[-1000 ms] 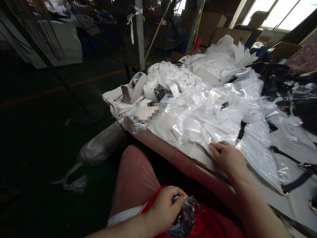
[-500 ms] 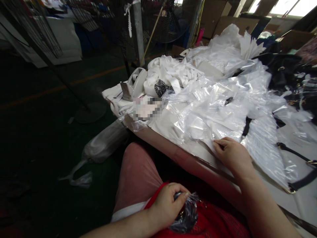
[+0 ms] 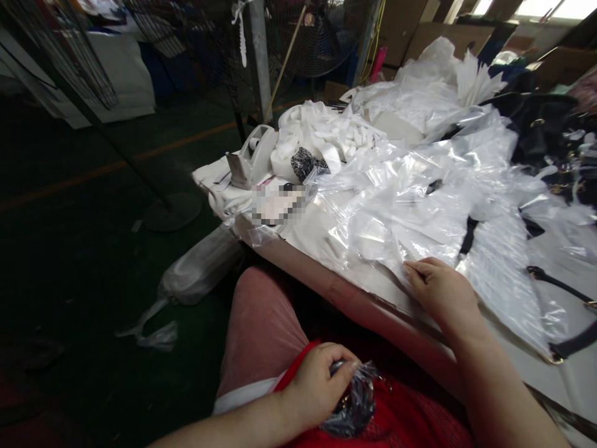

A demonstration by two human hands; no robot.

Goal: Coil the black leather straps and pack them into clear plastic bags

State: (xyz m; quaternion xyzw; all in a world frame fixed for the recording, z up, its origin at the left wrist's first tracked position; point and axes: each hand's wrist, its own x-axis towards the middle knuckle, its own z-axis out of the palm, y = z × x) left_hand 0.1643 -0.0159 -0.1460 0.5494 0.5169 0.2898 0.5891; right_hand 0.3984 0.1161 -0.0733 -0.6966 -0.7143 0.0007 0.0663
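I sit at a table (image 3: 326,283) heaped with clear plastic bags (image 3: 410,199). My right hand (image 3: 441,291) rests on the near edge of that heap, fingers curled and pinching the corner of one clear bag. Down in my lap, my left hand (image 3: 317,389) is closed around a dark item wrapped in crinkled clear plastic (image 3: 352,401), held over red cloth. Black straps with gold fittings (image 3: 559,289) lie on the table to the right of my right hand.
A white tape dispenser (image 3: 254,155) stands at the table's far left corner beside a pile of white fabric strips (image 3: 326,137). Black bags (image 3: 550,140) lie at the far right. A white sack (image 3: 200,267) lies on the dark floor by the table. A standing fan's base (image 3: 172,211) sits further out.
The view has shifted slightly, so the table sits a little higher and further right. Both hands keep their hold and stay nearly still.
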